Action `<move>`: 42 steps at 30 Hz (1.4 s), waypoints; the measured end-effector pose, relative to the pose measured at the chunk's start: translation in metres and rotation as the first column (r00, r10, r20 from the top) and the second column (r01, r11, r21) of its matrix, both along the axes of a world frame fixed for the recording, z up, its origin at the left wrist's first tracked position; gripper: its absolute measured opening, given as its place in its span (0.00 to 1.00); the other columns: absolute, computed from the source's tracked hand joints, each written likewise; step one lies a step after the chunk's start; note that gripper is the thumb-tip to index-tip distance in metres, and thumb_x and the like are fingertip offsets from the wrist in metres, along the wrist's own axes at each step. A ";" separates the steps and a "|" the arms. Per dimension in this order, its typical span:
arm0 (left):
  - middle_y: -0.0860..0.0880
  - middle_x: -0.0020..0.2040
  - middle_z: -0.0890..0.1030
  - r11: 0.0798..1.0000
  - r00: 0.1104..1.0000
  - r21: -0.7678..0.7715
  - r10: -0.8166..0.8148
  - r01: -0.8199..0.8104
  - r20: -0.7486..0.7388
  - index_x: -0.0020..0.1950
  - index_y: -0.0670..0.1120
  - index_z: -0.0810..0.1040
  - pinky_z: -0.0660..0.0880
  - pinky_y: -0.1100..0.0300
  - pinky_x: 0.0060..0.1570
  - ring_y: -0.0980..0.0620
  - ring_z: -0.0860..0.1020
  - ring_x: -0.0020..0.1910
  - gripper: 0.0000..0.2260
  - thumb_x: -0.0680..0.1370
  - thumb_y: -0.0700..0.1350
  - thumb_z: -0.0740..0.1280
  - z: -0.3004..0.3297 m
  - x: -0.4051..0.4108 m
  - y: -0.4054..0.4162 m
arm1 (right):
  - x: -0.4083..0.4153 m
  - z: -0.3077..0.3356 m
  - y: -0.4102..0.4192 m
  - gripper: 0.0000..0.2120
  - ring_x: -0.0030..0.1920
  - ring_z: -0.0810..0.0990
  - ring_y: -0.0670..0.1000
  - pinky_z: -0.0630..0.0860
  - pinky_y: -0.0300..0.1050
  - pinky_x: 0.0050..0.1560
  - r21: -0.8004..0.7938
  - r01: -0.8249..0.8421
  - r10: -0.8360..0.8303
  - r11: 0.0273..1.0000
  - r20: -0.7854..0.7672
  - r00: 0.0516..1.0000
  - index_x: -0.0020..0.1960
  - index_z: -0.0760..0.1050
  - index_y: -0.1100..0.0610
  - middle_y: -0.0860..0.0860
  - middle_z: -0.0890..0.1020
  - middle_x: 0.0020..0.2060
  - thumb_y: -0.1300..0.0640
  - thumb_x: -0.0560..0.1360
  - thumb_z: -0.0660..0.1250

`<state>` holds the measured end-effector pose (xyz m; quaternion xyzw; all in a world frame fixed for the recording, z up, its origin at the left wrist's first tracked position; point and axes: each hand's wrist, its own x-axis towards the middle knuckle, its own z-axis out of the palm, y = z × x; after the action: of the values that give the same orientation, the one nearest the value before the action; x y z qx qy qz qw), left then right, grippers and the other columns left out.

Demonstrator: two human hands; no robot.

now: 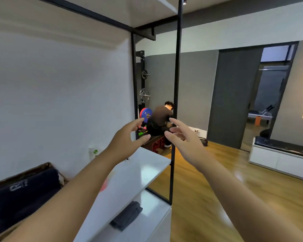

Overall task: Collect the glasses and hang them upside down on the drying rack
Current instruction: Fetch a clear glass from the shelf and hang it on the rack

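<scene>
Up at mid-frame, both hands were raised, holding nothing: the left hand (128, 137) had loosely spread fingers, and the right hand (184, 137) reached forward beside it, fingers apart. Below them at lower centre sat a white shelf (138, 173) with a dark folded cloth (127, 218). Glasses and rack could not be seen.

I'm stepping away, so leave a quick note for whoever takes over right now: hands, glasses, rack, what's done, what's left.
Left hand: open, raised, holding nothing.
Right hand: open, raised, holding nothing.
Both hover in the air above the white shelf, in front of the black frame post.
Glasses and drying rack: none in view, so I cannot tell what is done.
On the lower shelf lies a dark folded cloth.
Left: find the glasses, collect them, hang them upside down on the rack.
</scene>
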<state>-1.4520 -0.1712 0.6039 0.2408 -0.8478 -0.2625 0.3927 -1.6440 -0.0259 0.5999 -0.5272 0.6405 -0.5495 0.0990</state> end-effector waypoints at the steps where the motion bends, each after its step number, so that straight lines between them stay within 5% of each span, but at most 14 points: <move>1: 0.57 0.73 0.75 1.000 1.000 0.007 0.029 -0.029 0.005 0.78 0.59 0.69 0.69 0.61 0.63 0.57 0.74 0.71 0.30 0.77 0.57 0.74 -0.007 -0.007 -0.007 | -0.012 -0.007 -0.012 0.29 0.69 0.74 0.46 0.72 0.46 0.63 0.014 -0.029 0.029 0.999 0.005 1.000 0.79 0.65 0.35 0.42 0.77 0.67 0.37 0.80 0.67; 8: 0.60 0.78 0.67 0.954 0.970 0.175 0.243 -0.241 0.010 0.79 0.64 0.63 0.70 0.60 0.64 0.56 0.72 0.71 0.37 0.74 0.56 0.78 -0.067 -0.057 -0.056 | -0.086 -0.048 -0.088 0.30 0.70 0.73 0.45 0.73 0.51 0.68 0.147 -0.191 0.188 0.970 0.033 0.982 0.77 0.64 0.31 0.40 0.75 0.68 0.34 0.78 0.68; 16: 0.55 0.80 0.63 0.850 0.886 0.248 0.445 -0.465 0.133 0.83 0.59 0.58 0.60 0.63 0.67 0.56 0.64 0.77 0.42 0.74 0.56 0.78 -0.159 -0.091 -0.126 | -0.127 -0.114 -0.159 0.32 0.67 0.72 0.44 0.70 0.42 0.58 0.278 -0.302 0.296 0.912 0.066 0.953 0.79 0.62 0.33 0.40 0.74 0.68 0.35 0.78 0.68; 22: 0.51 0.81 0.62 0.787 0.842 0.306 0.525 -0.535 0.124 0.83 0.54 0.58 0.61 0.61 0.68 0.51 0.63 0.78 0.46 0.72 0.56 0.80 -0.198 -0.119 -0.211 | -0.137 -0.147 -0.222 0.33 0.68 0.71 0.44 0.70 0.39 0.57 0.321 -0.289 0.284 0.902 0.061 0.957 0.80 0.61 0.35 0.39 0.72 0.69 0.37 0.78 0.70; 29: 0.49 0.85 0.53 0.688 0.733 0.259 0.603 -0.678 0.315 0.84 0.58 0.54 0.69 0.42 0.73 0.43 0.57 0.83 0.50 0.69 0.68 0.77 -0.240 -0.158 -0.298 | -0.134 -0.176 -0.303 0.35 0.68 0.71 0.42 0.74 0.45 0.64 0.356 -0.293 0.286 0.887 0.074 0.955 0.79 0.62 0.34 0.41 0.72 0.73 0.35 0.75 0.69; 33: 0.50 0.85 0.57 0.639 0.663 0.215 0.632 -0.739 0.401 0.83 0.58 0.55 0.74 0.45 0.68 0.44 0.61 0.81 0.49 0.68 0.73 0.72 -0.263 -0.165 -0.328 | -0.132 -0.190 -0.333 0.35 0.68 0.72 0.42 0.76 0.51 0.68 0.354 -0.276 0.261 0.894 0.091 0.961 0.78 0.63 0.33 0.40 0.72 0.73 0.33 0.74 0.69; 42: 0.52 0.75 0.74 0.644 0.708 0.294 0.630 -0.706 0.320 0.79 0.60 0.62 0.76 0.54 0.61 0.48 0.76 0.69 0.43 0.69 0.67 0.76 -0.280 -0.167 -0.355 | -0.137 -0.203 -0.364 0.37 0.67 0.73 0.42 0.75 0.48 0.67 0.365 -0.270 0.240 0.891 0.126 0.962 0.77 0.63 0.31 0.40 0.72 0.73 0.29 0.69 0.67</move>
<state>-1.6190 -0.5257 0.3236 0.6353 -0.6594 -0.2395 0.3229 -1.7811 -0.3900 0.3965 -0.5558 0.6553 -0.4177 0.2952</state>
